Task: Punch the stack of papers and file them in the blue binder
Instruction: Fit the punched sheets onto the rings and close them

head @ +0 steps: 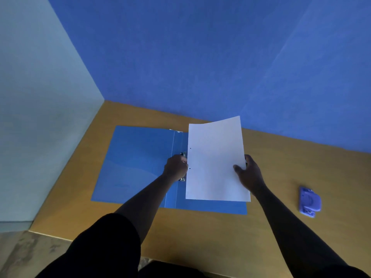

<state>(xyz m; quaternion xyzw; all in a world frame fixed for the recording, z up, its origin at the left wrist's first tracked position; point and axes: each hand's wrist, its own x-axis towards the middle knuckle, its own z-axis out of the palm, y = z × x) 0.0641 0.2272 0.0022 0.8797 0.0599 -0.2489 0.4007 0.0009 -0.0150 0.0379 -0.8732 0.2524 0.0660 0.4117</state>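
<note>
— The stack of papers (pixel 216 159) is already punched, look: two small holes show down its left edge. The right hand (pixel 250 173) pinches the sheets at their 3 o'clock edge, thumb on top, holding them tilted over the right half of the blue binder (pixel 138 163).

— And the left hand (pixel 175 166)?

— It is at the 9 o'clock edge of the paper, curled over the metal ring mechanism (pixel 183 166) on the binder's spine. Whether the fingers are squeezing the rings or just resting there, I cannot tell; the hand covers most of the metal.

— So which step is this?

— Filing, I'd say. Punching looks finished. The next move calls for the rings to stand open and the two holes to be lined up over the prongs, then lowered square. The sheets are bowed at the far corner, so they could slip out of register.

— Anything in the way?

— Not much. The binder lies open flat on the wooden table (pixel 301 157), close to the blue wall at 12 o'clock. The purple hole punch (pixel 309 202) sits well apart at about 4 o'clock from the paper, clear of the work. Only the left hand itself crowds the rings.
</note>
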